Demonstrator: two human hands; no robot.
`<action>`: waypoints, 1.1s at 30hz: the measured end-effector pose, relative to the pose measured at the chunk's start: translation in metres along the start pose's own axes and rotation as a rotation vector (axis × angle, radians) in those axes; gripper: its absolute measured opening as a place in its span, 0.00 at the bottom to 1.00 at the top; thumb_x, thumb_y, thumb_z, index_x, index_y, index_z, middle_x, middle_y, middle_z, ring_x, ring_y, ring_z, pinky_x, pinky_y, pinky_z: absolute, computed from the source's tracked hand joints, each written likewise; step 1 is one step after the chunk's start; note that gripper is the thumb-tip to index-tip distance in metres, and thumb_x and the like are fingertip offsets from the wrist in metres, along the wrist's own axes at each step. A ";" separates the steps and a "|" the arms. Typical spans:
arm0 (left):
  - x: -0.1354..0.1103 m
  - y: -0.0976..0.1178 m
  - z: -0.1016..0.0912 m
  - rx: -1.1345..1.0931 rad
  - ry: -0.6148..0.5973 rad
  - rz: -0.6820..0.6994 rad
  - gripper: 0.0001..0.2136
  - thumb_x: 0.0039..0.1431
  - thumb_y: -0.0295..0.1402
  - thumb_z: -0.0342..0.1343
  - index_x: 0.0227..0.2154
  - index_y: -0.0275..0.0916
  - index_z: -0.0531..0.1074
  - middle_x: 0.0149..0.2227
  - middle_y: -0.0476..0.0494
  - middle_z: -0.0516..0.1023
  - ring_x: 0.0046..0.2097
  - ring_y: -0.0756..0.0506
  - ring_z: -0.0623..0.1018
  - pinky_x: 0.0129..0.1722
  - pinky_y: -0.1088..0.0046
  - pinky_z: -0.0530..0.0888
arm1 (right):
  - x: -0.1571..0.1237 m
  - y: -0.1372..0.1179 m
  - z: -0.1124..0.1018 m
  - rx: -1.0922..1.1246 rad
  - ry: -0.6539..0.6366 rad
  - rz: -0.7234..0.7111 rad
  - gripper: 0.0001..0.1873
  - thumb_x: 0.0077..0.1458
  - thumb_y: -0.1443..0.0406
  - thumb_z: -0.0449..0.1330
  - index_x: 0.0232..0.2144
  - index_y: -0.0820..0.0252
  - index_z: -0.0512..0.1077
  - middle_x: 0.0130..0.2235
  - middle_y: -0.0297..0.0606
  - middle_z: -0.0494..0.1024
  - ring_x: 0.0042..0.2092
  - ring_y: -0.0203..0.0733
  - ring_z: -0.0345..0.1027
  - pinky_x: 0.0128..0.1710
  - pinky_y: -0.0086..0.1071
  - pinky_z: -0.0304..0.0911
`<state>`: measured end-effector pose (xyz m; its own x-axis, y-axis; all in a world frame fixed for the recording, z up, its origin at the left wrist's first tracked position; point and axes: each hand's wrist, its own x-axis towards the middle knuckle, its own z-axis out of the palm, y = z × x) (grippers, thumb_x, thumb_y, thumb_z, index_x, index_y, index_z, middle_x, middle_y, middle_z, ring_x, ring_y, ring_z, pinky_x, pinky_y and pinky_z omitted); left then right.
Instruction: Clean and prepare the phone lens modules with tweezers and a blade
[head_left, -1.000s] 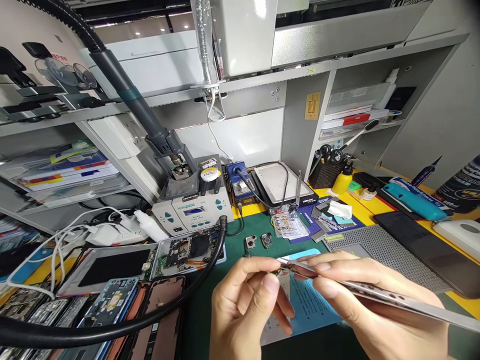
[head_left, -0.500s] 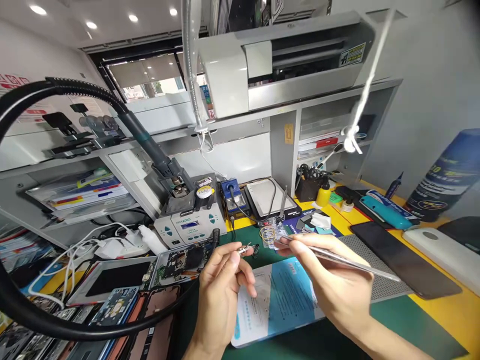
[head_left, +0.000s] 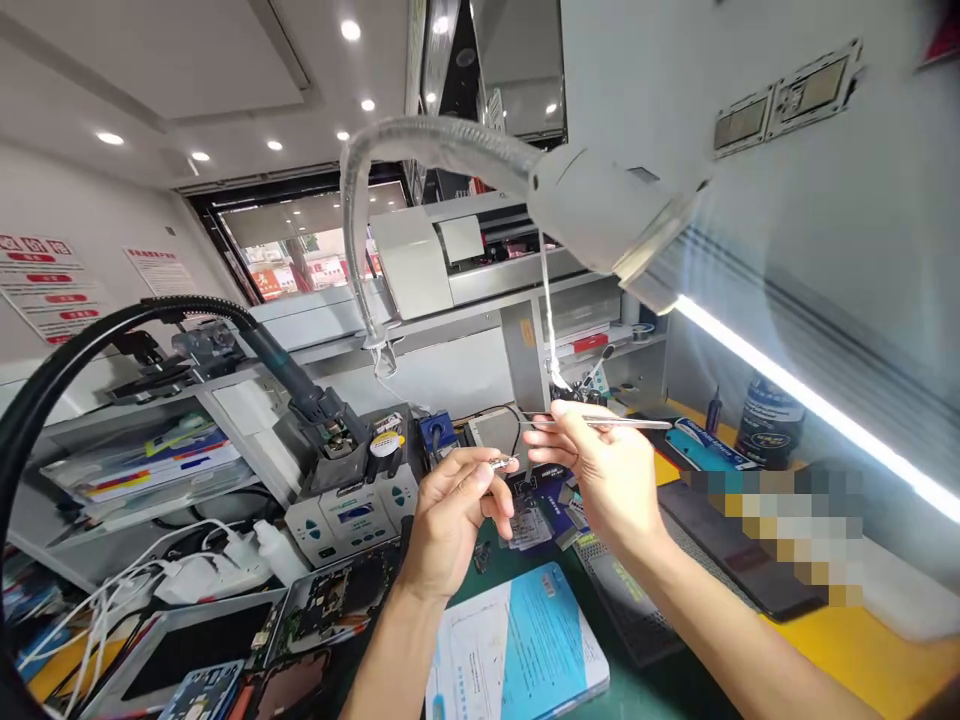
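Note:
My left hand is raised over the bench, thumb and fingertips pinched on a small metallic part whose exact kind I cannot make out. To its right, a little higher, my right hand grips thin metal tweezers, their tips pointing left. The tips stay apart from the small part. Below both hands lies a blue and white booklet on the green mat. A small dark piece rests on the mat behind the booklet.
A lit lamp on a bendable neck hangs above the right side. At the left stand a hot air station and its black hose. Opened devices lie front left; a dark phone lies right.
The view has tilted up, bringing the lamp into sight. My right hand has lifted the tweezers above the left hand's level. My left hand keeps its pinch on the small part.

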<state>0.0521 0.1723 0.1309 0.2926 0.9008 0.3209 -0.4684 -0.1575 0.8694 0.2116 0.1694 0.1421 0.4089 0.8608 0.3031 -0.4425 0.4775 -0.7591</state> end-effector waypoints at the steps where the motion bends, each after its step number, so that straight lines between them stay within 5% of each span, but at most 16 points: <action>1: 0.005 0.002 0.002 -0.003 -0.016 0.006 0.08 0.59 0.35 0.66 0.38 0.36 0.79 0.38 0.40 0.83 0.26 0.50 0.76 0.21 0.75 0.75 | 0.005 -0.003 0.004 0.011 0.000 -0.018 0.16 0.52 0.57 0.73 0.35 0.63 0.80 0.33 0.42 0.86 0.32 0.46 0.83 0.29 0.33 0.80; 12: 0.044 0.011 0.026 -0.044 -0.144 0.056 0.07 0.61 0.34 0.64 0.39 0.36 0.79 0.39 0.40 0.82 0.28 0.49 0.77 0.20 0.75 0.76 | 0.038 -0.040 0.022 -0.100 0.098 -0.209 0.12 0.56 0.55 0.69 0.31 0.56 0.77 0.27 0.36 0.83 0.27 0.45 0.80 0.28 0.36 0.78; 19: 0.051 0.003 0.015 -0.050 -0.197 0.019 0.06 0.62 0.34 0.63 0.39 0.37 0.80 0.39 0.41 0.82 0.28 0.49 0.77 0.20 0.76 0.76 | 0.048 -0.050 0.026 -0.224 -0.069 -0.091 0.18 0.55 0.50 0.68 0.24 0.55 0.76 0.20 0.34 0.79 0.18 0.42 0.72 0.20 0.33 0.70; 27: 0.050 -0.007 0.006 -0.104 -0.271 -0.041 0.07 0.65 0.38 0.61 0.40 0.42 0.80 0.24 0.46 0.79 0.22 0.50 0.76 0.20 0.78 0.74 | 0.035 -0.044 0.036 -0.268 0.023 -0.133 0.20 0.54 0.48 0.69 0.28 0.58 0.78 0.17 0.30 0.74 0.13 0.35 0.64 0.11 0.26 0.59; 33: 0.048 0.005 0.008 -0.137 -0.244 0.000 0.05 0.62 0.36 0.65 0.38 0.43 0.83 0.38 0.43 0.84 0.26 0.50 0.79 0.20 0.79 0.76 | 0.033 -0.045 0.039 -0.222 0.081 -0.163 0.20 0.52 0.48 0.71 0.26 0.59 0.78 0.15 0.30 0.71 0.13 0.30 0.58 0.09 0.22 0.54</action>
<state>0.0707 0.2120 0.1534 0.4770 0.7739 0.4165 -0.5717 -0.0867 0.8159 0.2140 0.1836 0.2084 0.5263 0.7550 0.3912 -0.1835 0.5501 -0.8147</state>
